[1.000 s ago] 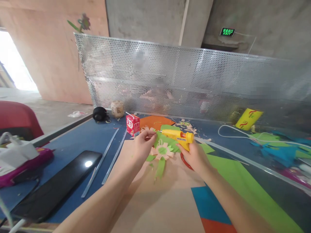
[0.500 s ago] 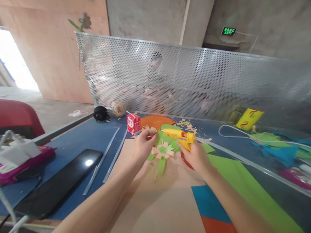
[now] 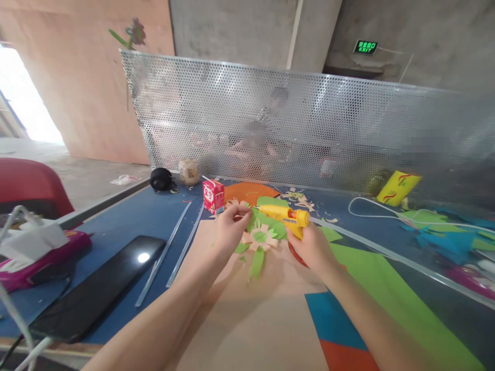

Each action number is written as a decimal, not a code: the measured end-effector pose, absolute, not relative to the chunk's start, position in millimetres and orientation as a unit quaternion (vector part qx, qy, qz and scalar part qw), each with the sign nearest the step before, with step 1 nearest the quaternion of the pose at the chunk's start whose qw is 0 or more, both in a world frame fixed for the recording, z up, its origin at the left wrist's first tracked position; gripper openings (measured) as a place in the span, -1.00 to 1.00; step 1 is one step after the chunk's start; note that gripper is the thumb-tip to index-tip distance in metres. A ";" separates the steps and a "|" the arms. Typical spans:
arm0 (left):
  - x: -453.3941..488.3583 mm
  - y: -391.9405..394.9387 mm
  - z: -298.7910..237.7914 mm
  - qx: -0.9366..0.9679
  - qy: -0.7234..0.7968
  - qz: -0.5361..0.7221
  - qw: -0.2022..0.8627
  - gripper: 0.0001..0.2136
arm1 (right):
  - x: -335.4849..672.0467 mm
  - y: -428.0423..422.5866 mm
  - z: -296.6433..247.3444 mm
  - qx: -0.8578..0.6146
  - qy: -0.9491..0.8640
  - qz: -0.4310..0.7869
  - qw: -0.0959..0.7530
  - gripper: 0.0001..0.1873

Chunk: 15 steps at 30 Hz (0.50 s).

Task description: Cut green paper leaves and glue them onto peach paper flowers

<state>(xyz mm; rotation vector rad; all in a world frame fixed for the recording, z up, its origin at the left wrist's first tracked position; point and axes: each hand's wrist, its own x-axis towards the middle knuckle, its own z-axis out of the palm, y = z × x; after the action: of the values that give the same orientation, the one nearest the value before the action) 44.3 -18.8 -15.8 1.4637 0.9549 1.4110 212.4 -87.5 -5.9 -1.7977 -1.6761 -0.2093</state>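
My right hand grips a yellow hot glue gun with its nozzle pointing left. My left hand pinches a small pale paper piece right at the nozzle tip. Between and just below the hands lies a peach and green paper flower with green leaf strips, on a tan paper sheet. A red ring peeks out under my right hand.
A red drink carton stands left of the hands. Glue sticks, a black phone and a magenta object lie at left. Green, blue and orange sheets, paper scraps and a white cable lie right. A perforated metal screen backs the table.
Both hands have stayed almost still with the glue gun and paper piece; the view has shifted slightly to the left.
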 end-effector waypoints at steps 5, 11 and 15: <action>44.5 -18.6 -16.3 0.587 0.385 0.566 0.433 -0.85 | 211.6 -85.6 -6.4 -0.693 -0.636 -0.093 0.326 -0.87; 44.9 -18.3 -15.7 0.578 0.385 0.573 0.436 -0.85 | 213.1 -85.2 -8.1 -0.689 -0.634 -0.098 0.337 -0.91; 45.2 -20.0 -12.6 0.568 0.392 0.580 0.433 -0.87 | 213.3 -86.1 -6.9 -0.686 -0.644 -0.088 0.329 -0.93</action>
<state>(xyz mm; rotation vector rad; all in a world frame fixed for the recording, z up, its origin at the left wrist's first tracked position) 45.2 -20.0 -12.6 1.4146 0.9775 1.4448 213.3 -86.1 -6.9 -1.7941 -1.6841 -0.2302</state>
